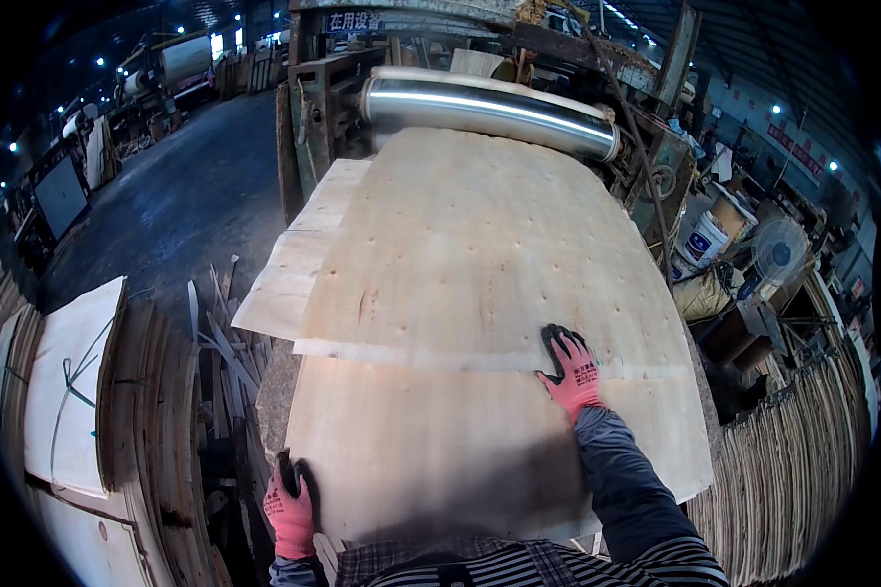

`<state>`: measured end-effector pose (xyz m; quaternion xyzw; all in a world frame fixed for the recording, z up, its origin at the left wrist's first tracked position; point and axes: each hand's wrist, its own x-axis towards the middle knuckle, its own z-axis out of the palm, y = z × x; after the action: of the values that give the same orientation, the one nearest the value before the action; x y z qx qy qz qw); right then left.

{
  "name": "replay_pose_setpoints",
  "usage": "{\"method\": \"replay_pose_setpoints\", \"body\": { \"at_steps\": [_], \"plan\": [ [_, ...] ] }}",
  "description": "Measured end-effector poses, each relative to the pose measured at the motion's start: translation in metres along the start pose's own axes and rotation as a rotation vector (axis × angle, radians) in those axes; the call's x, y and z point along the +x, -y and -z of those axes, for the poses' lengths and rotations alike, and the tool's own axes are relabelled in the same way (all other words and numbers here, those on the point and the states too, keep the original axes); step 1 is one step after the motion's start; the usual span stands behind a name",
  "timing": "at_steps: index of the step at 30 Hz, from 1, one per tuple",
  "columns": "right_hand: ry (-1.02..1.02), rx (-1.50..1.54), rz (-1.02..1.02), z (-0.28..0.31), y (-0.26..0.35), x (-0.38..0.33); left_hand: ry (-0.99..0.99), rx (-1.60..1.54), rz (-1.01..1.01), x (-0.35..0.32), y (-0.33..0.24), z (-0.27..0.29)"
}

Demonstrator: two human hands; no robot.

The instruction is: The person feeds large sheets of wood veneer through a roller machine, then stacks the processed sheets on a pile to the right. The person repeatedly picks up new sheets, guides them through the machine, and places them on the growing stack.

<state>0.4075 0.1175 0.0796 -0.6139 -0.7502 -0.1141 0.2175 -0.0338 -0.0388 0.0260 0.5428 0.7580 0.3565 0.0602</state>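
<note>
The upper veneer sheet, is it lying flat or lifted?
Flat: the upper veneer sheet lies spread over the lower sheet, the right hand pressing its near edge.

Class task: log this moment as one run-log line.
left hand: grips lower veneer edge | right hand: flat on upper veneer | roller behind

Upper veneer sheet (480,235) overlapping nearer sheet (440,440), roller (489,108) behind.

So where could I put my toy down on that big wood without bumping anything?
The near wood sheet is bare between the left hand at its left edge and the right hand by the seam. The upper sheet is bare up to the shiny roller. The floor left of the sheets is crowded with wood scraps.
</note>
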Motion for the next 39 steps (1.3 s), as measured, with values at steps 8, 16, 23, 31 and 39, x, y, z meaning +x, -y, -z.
{"method": "replay_pose_setpoints", "body": {
  "at_steps": [8, 16, 23, 31, 39],
  "plan": [
    [-0.007, 0.004, 0.016, -0.001, -0.001, 0.001, 0.024, 0.031, 0.043, 0.0, 0.002, 0.0],
    [0.004, -0.025, 0.018, 0.001, -0.001, 0.001, 0.009, 0.024, 0.028, -0.001, 0.008, -0.004],
    [-0.005, -0.029, 0.027, 0.001, 0.0, 0.001, -0.018, 0.037, 0.019, -0.001, 0.003, -0.003],
    [-0.005, 0.009, 0.017, -0.001, -0.002, 0.001, 0.021, 0.025, 0.049, 0.0, -0.002, 0.001],
    [-0.017, 0.006, 0.022, -0.001, -0.002, 0.0, -0.009, 0.014, -0.005, 0.0, 0.003, -0.002]
  ]
}}
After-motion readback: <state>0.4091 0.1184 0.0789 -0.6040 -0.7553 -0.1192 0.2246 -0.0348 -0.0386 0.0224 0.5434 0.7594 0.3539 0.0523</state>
